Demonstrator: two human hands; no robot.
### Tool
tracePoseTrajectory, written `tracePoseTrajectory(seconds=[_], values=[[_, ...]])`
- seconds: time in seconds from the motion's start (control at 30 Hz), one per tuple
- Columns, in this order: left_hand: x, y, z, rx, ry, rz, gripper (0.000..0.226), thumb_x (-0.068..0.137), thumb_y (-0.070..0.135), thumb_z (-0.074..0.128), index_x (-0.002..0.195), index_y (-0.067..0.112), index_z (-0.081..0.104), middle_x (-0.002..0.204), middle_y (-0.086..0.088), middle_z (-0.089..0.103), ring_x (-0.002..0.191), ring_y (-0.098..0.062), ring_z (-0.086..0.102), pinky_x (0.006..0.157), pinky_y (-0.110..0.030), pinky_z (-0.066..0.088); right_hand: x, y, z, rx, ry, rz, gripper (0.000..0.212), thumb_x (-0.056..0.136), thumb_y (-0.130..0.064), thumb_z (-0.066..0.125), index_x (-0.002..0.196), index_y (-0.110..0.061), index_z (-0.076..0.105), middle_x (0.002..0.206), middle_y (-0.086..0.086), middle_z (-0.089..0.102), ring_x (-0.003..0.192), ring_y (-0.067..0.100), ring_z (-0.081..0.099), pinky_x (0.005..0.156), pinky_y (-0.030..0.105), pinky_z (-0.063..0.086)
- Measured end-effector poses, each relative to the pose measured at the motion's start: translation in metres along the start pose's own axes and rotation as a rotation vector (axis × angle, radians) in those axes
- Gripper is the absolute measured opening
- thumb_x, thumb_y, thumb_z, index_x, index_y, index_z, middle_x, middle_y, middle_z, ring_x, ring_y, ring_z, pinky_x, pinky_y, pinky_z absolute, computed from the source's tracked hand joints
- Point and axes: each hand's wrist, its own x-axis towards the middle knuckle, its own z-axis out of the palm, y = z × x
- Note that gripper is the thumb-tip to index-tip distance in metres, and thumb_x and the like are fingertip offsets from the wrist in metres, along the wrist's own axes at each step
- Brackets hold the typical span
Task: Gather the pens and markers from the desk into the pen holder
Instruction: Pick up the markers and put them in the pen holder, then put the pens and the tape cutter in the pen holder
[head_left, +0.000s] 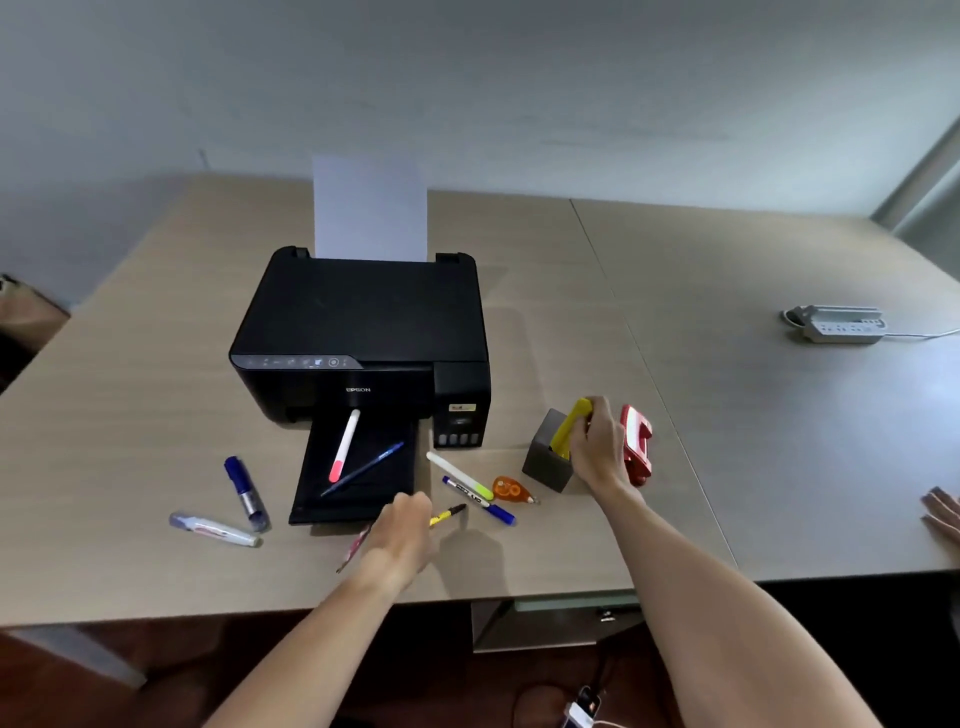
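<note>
My right hand (597, 441) grips a yellow marker (567, 430) whose lower end stands inside the grey pen holder (545, 457). My left hand (402, 530) is closed around a yellow pen (448, 514) and a pinkish pen (354, 551) low over the desk. A pink-tipped white pen (344, 446) and a blue pen (363, 468) lie on the printer's output tray. A white highlighter with a green cap (460, 475) and a blue-capped marker (479, 500) lie between the tray and the holder. A blue marker (245, 491) and a clear pen (213, 529) lie at the left.
A black printer (358, 332) with paper stands in the middle of the desk. An orange correction-tape dispenser (511, 489) lies in front of the holder, a red hole punch (636, 441) to its right. A power strip (839, 325) sits far right. Another person's hand (943, 512) rests at the right edge.
</note>
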Motion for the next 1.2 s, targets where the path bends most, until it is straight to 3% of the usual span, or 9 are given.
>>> tracePoseTrajectory(seconds=[0.1,0.2,0.37,0.43,0.57,0.67,0.87,1.03,1.2], values=[[0.009,0.005,-0.015,-0.055,0.042,0.036,0.015,0.083,0.005,0.058,0.098,0.003,0.061,0.102,-0.015,0.057,0.094,-0.035,0.061,0.064,-0.036,0.046,0.0,0.009,0.012,-0.023,-0.008,0.016,0.007,0.098,-0.009,0.045,0.093,-0.011,0.05,0.071,0.001,0.056,0.068,0.025,0.061,0.056,0.027,0.049],[0.022,0.012,-0.024,-0.17,0.157,0.113,0.016,0.079,0.005,0.056,0.091,0.009,0.067,0.093,-0.011,0.063,0.081,-0.029,0.064,0.063,-0.038,0.055,0.003,0.019,0.016,-0.056,-0.001,0.061,0.014,0.094,-0.004,0.049,0.103,0.0,0.058,0.1,0.015,0.06,0.086,0.018,0.052,0.075,0.028,0.045],[0.038,0.047,-0.032,-0.258,0.315,0.313,0.016,0.094,0.009,0.054,0.1,0.008,0.068,0.094,-0.006,0.062,0.078,-0.013,0.057,0.064,-0.024,0.05,-0.003,0.032,0.008,-0.018,0.058,0.117,0.023,0.094,-0.011,0.052,0.111,0.001,0.059,0.108,0.018,0.059,0.088,0.015,0.048,0.078,0.024,0.039],[0.042,0.062,-0.034,-0.294,0.338,0.341,0.015,0.095,0.008,0.054,0.101,0.008,0.068,0.093,-0.005,0.061,0.078,-0.014,0.058,0.067,-0.028,0.055,-0.014,0.033,0.002,0.026,0.105,0.151,0.02,0.094,-0.01,0.049,0.109,0.001,0.057,0.103,0.014,0.057,0.086,0.017,0.048,0.074,0.022,0.038],[0.055,0.086,-0.032,-0.246,0.308,0.391,0.016,0.093,0.004,0.057,0.105,0.004,0.068,0.098,-0.009,0.063,0.082,-0.02,0.063,0.07,-0.03,0.059,-0.042,0.052,-0.001,0.06,0.1,0.307,0.019,0.087,0.003,0.046,0.101,-0.004,0.056,0.103,0.014,0.053,0.088,0.023,0.046,0.077,0.031,0.037],[0.067,0.102,-0.027,-0.239,0.292,0.428,0.02,0.094,0.001,0.055,0.11,0.002,0.067,0.101,-0.013,0.064,0.086,-0.022,0.064,0.072,-0.027,0.058,-0.062,0.067,0.004,0.012,-0.001,0.369,0.019,0.085,0.002,0.048,0.099,-0.006,0.058,0.102,0.013,0.058,0.085,0.018,0.048,0.075,0.026,0.036],[0.08,0.111,-0.017,-0.34,0.222,0.451,0.04,0.097,0.002,0.051,0.137,0.005,0.049,0.124,-0.018,0.062,0.116,-0.028,0.06,0.094,-0.031,0.051,-0.084,0.08,0.021,-0.073,-0.153,0.338,0.022,0.085,0.001,0.052,0.104,-0.006,0.062,0.105,0.011,0.062,0.088,0.017,0.055,0.077,0.024,0.044],[0.079,0.065,0.014,-0.242,0.088,0.379,0.03,0.102,0.008,0.036,0.124,0.008,0.057,0.12,-0.012,0.061,0.104,-0.021,0.059,0.08,-0.025,0.045,-0.076,0.085,0.038,-0.187,-0.273,0.148,0.033,0.085,-0.003,0.056,0.118,-0.01,0.06,0.115,0.007,0.061,0.105,0.022,0.059,0.091,0.03,0.048],[0.083,0.024,0.041,-0.032,0.039,0.331,0.02,0.098,0.009,0.043,0.104,0.011,0.062,0.104,-0.01,0.064,0.093,-0.028,0.065,0.076,-0.04,0.055,-0.062,0.079,0.065,-0.2,-0.288,0.114,0.032,0.088,-0.017,0.059,0.12,-0.013,0.059,0.116,0.007,0.063,0.104,0.024,0.06,0.091,0.037,0.051]])
